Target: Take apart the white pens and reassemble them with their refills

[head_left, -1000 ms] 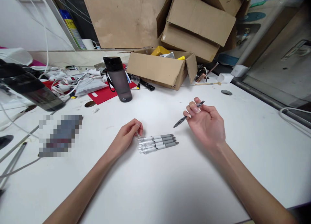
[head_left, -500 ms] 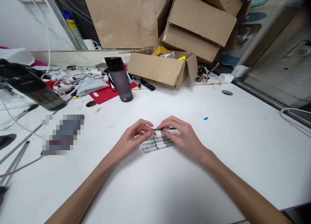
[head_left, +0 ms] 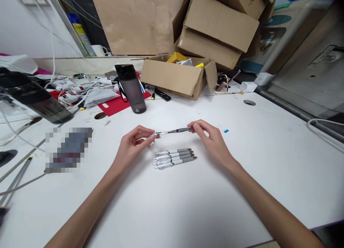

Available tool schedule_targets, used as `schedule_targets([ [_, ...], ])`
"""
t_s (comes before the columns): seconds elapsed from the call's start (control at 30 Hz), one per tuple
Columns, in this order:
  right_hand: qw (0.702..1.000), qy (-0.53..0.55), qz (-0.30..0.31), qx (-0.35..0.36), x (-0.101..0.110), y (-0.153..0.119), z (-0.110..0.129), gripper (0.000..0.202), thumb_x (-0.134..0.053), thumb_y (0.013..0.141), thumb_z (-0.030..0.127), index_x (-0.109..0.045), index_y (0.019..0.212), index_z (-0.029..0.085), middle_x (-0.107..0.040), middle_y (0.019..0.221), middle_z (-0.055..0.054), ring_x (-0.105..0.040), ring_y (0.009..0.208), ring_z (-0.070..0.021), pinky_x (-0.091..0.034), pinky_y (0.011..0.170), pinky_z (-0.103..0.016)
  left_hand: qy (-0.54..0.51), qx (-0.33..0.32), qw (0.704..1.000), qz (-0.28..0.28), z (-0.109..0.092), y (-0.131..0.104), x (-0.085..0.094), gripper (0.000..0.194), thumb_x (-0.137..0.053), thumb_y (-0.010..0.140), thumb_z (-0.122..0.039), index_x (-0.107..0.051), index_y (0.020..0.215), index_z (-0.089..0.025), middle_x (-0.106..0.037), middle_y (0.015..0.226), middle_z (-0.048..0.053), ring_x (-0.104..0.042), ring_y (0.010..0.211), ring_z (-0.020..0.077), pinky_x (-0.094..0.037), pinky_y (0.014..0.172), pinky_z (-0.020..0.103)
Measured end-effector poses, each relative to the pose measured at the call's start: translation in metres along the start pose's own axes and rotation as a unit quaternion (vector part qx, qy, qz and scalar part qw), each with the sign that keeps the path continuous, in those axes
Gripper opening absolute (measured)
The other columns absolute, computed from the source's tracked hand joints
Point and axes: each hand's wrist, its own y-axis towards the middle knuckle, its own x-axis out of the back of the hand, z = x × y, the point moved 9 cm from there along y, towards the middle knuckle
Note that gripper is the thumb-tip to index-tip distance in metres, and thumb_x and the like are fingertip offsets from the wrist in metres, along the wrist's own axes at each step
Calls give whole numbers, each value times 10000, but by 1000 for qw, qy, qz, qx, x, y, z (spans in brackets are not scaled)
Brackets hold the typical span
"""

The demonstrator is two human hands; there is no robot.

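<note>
A pen with a clear barrel and a grey grip is stretched between my two hands, beyond a row of similar pens. Its clear end is pinched by my left hand. The fingertips of my right hand close on its grey end. Nearer to me, several grey and clear pens lie side by side on the white table, their grey ends pointing right. Neither hand touches that row.
A dark bottle stands behind my left hand, beside a red folder. Farther back is an open cardboard box. A blurred-out flat object lies at left. A small blue piece is right of my right hand.
My hands have moved apart, left hand leftward and right hand slightly away from me. The held pen now shows along most of its length, and the row of pens is uncovered.
</note>
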Motion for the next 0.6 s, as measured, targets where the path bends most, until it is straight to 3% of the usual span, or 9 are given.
schedule_targets([
  [0.23, 997, 3, 49, -54, -3, 2, -22, 203, -600, 950, 388, -731, 1026, 252, -726, 1042, -37, -658, 961, -216, -471, 827, -334, 46, -18, 999, 2, -4, 2, 8, 243, -761, 853, -402, -691, 982, -208, -710, 986, 62, -698, 896, 227, -547, 686, 301],
  [0.4, 992, -30, 95, -77, -8, 1, -32, 186, -598, 937, 375, -731, 990, 255, -729, 992, -28, -654, 928, -210, -485, 812, -338, 103, -1, 991, 87, 6, 4, -2, 218, -722, 881, -409, -692, 1008, -233, -725, 1008, 34, -692, 932, 215, -524, 802, 313],
  [0.6, 983, -98, 146, -59, -17, -6, -38, 144, -567, 945, 296, -705, 961, 260, -705, 992, -34, -633, 869, -199, -480, 756, -330, 202, 18, 964, 171, 18, -1, -14, 258, -628, 924, -461, -731, 1067, -272, -744, 998, 17, -628, 806, 196, -468, 718, 312],
])
